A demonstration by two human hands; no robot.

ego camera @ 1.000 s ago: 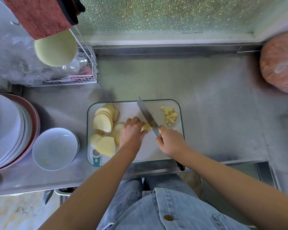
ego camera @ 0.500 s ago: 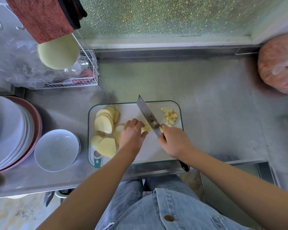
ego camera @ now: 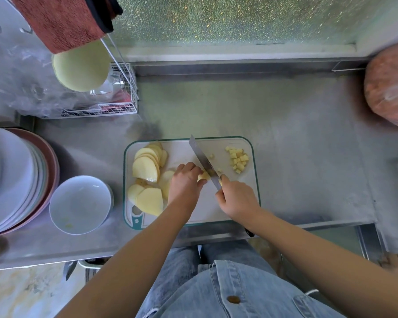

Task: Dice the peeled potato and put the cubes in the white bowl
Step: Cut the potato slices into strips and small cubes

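Observation:
A white cutting board [ego camera: 228, 203] with a green rim lies on the steel counter. Several potato slices [ego camera: 147, 171] are stacked on its left half. A small heap of potato cubes [ego camera: 238, 160] sits at its far right corner. My left hand [ego camera: 185, 182] curls over a stack of potato strips [ego camera: 203, 175] and holds it down. My right hand [ego camera: 236, 198] grips the handle of a knife [ego camera: 203, 161], whose blade lies against the strips beside my left fingers. The white bowl [ego camera: 81, 204] stands left of the board, holding only a few scraps.
A stack of plates [ego camera: 14, 180] fills the left edge. Behind it a wire rack [ego camera: 122, 97] holds a pale green bowl [ego camera: 81, 67] under a red towel. A bagged pinkish lump [ego camera: 391, 86] sits at the far right. The counter edge runs just below the board.
The knife has kept cutting the strips; two or three new cubes lie just right of the blade. My left hand has drawn back slightly along the strips.

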